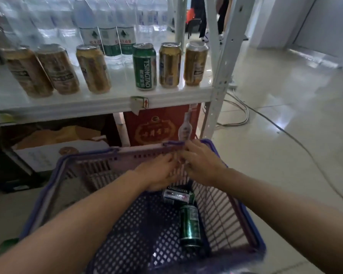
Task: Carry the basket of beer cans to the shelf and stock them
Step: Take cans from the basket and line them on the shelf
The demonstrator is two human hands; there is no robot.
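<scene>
A blue plastic basket (48, 186) stands on the floor below a white shelf (99, 103). Two green beer cans lie on its mesh bottom, one (177, 196) just under my hands and one (189, 224) nearer to me. My left hand (158, 173) and my right hand (200, 165) are together over the basket's far side, fingers blurred and curled; what they hold, if anything, is hidden. On the shelf stand a green Tsingtao can (145, 68) and several gold cans, such as one (169, 64) to its right.
Water bottles (107, 34) fill the shelf behind the cans. A red carton (158, 125) and cardboard boxes (53, 153) sit under the shelf. The shelf's white upright post (222, 72) rises at right. Cables (265, 117) trail over the tiled floor.
</scene>
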